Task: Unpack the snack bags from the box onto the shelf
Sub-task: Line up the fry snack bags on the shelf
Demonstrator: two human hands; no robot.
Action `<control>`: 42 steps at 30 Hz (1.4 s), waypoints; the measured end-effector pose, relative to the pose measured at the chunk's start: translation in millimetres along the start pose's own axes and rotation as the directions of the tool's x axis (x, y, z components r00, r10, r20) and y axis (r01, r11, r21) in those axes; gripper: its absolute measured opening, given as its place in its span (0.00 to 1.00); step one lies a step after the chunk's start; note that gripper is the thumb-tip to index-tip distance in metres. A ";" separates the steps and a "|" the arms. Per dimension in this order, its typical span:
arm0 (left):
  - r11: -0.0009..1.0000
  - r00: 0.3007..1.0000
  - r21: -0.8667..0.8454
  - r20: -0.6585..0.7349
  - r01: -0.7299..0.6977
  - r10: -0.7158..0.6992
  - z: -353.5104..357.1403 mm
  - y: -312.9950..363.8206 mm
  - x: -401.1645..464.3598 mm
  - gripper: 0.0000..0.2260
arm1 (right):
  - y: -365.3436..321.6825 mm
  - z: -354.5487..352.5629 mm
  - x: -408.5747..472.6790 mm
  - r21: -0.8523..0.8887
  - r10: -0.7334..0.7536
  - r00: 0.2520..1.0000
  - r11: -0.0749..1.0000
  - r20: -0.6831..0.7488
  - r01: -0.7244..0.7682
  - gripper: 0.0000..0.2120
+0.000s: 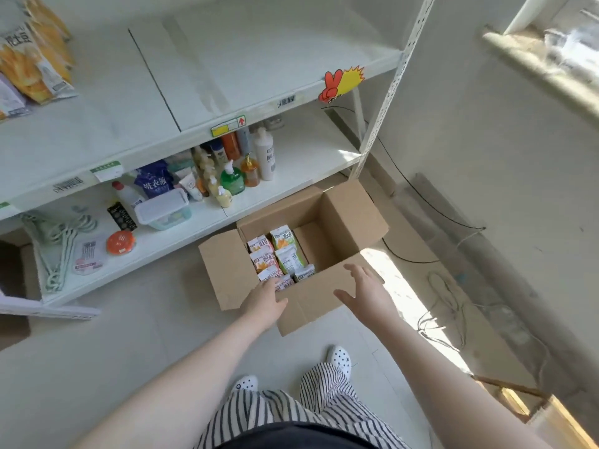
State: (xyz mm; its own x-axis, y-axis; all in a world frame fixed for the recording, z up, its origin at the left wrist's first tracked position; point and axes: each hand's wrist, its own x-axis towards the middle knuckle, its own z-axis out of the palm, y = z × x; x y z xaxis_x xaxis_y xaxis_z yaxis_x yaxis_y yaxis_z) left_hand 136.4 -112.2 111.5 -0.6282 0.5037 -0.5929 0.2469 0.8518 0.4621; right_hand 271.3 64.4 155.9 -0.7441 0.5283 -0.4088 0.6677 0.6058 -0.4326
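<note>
**Unpacking partly done: several bags left in the box, a few already on the shelf**

Striped trousers (pixel 327 403) and white perforated clogs (pixel 339 356) fill the bottom edge of the head view, with both bare forearms stretching forward over the pale floor toward an open brown cardboard box (pixel 350 209) that sits on the floor just in front of the lowest board of the white metal shelf unit (pixel 227 79)

Left hand (pixel 264 296) reaches over the box's near rim, fingertips touching or just closing on the nearest snack bag; whether it actually grips one cannot be told, as the fingers are partly hidden. Right hand (pixel 364 286) hovers above the near right flap with fingers spread and straight, holding nothing

Small orange, green and white snack bags (pixel 278 254) stand packed in two rows along the left half of the box; the right half shows bare cardboard floor, which suggests part of the load is already out. Larger yellow and white snack bags (pixel 32 66) lie at the far left end of the top shelf board, whose middle and right stretches carry nothing but tape marks

Bottles of soap and detergent (pixel 233 166) crowd the middle board, not part of the job

Judged so: roughly seven or eight bags remain to lift out
</note>
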 end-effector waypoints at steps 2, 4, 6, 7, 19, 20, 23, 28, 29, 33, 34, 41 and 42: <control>0.994 0.997 -0.086 -0.024 0.064 -0.067 6.7 12.3 7.3 0.22 | 12.0 -11.6 19.5 -0.009 -0.030 0.999 0.999 0.039 0.031 0.29; 0.980 0.991 -0.159 -0.040 0.119 -0.127 12.1 18.9 10.6 0.22 | 18.2 -20.9 39.5 -0.025 -0.063 0.994 0.998 0.089 0.066 0.29; 0.962 0.984 -0.223 -0.051 0.157 -0.173 13.7 20.0 14.8 0.22 | 16.5 -26.9 62.2 -0.036 -0.091 0.986 0.995 0.138 0.097 0.29; 0.951 0.978 -0.250 -0.056 0.180 -0.200 12.3 18.7 16.6 0.23 | 12.5 -28.0 73.8 -0.038 -0.105 0.981 0.993 0.163 0.112 0.28; 0.923 0.954 -0.264 -0.039 0.278 -0.299 -9.5 -34.2 149.8 0.22 | -28.3 30.9 247.4 -0.060 -0.192 0.905 0.971 0.380 0.231 0.29; 0.921 0.953 -0.271 -0.036 0.281 -0.301 -1.9 -42.0 167.4 0.23 | -24.2 46.4 264.8 -0.057 -0.188 0.900 0.972 0.394 0.228 0.28; 0.895 0.944 -0.324 -0.021 0.306 -0.330 33.2 -69.6 222.0 0.23 | -4.2 106.5 317.3 -0.072 -0.195 0.868 0.964 0.457 0.255 0.28; 0.884 0.944 -0.355 -0.009 0.304 -0.329 113.5 -125.0 316.6 0.23 | 46.1 227.9 391.3 -0.113 -0.198 0.780 0.939 0.594 0.324 0.29; 0.879 0.945 -0.369 -0.011 0.300 -0.327 124.2 -131.1 333.3 0.23 | 54.1 246.6 403.5 -0.125 -0.191 0.771 0.935 0.608 0.331 0.30; 0.901 0.940 -0.311 -0.064 0.301 -0.336 175.6 -158.7 400.4 0.21 | 90.4 332.5 444.1 -0.148 -0.169 0.734 0.927 0.657 0.345 0.30; 0.900 0.936 -0.300 -0.057 0.316 -0.348 186.8 -164.2 414.9 0.21 | 98.8 352.0 451.3 -0.158 -0.162 0.723 0.922 0.672 0.353 0.29; 0.865 0.865 -0.184 -0.107 0.467 -0.490 248.1 -209.3 480.8 0.28 | 127.8 431.3 479.2 -0.241 -0.207 0.667 0.823 0.716 0.514 0.24; 0.873 0.864 -0.117 -0.132 0.474 -0.486 251.6 -212.0 485.4 0.26 | 129.2 438.4 479.6 -0.271 -0.234 0.666 0.782 0.709 0.562 0.24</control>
State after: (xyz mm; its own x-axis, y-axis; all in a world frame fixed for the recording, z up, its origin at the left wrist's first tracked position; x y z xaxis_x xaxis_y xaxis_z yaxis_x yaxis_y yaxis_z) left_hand -35.3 -12.1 -440.2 -0.7600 0.0019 -0.6499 -0.1681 0.9654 0.1994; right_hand 9.0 135.2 -448.4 -0.6379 -0.2113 -0.7405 0.0983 0.9314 -0.3505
